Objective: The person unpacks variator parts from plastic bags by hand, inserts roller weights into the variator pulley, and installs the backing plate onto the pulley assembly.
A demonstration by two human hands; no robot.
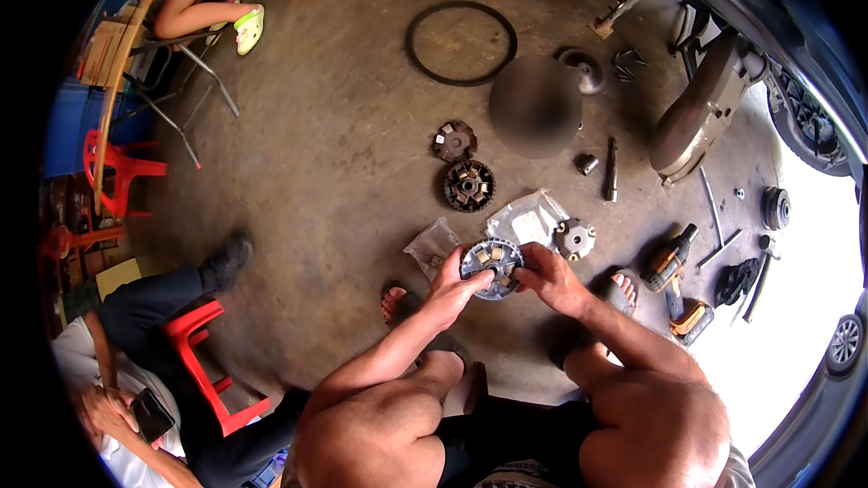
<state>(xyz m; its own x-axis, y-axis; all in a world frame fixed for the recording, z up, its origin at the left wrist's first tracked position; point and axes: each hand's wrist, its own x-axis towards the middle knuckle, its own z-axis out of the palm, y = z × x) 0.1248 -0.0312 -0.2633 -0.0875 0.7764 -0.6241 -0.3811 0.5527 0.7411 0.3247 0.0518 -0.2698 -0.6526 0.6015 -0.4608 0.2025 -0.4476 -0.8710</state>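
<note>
Between my hands, above the floor, is a scooter variator with its open face up, showing pale roller weights in its slots. My left hand is closed round its left side, thumb across the face. At the right rim, the fingers and thumb of my right hand are closed on the edge; whether they also pinch a roller is hidden. A grey ramp plate lies just beyond my right hand, by a clear plastic bag. Another plastic bag is near my left hand. Farther off sit a darker, worn variator and a rusty plate.
A drive belt, a socket and a metal pulley face lie ahead. On the right are an impact wrench, rods and a scooter's engine casing. A seated person with a phone is at left, by red stools.
</note>
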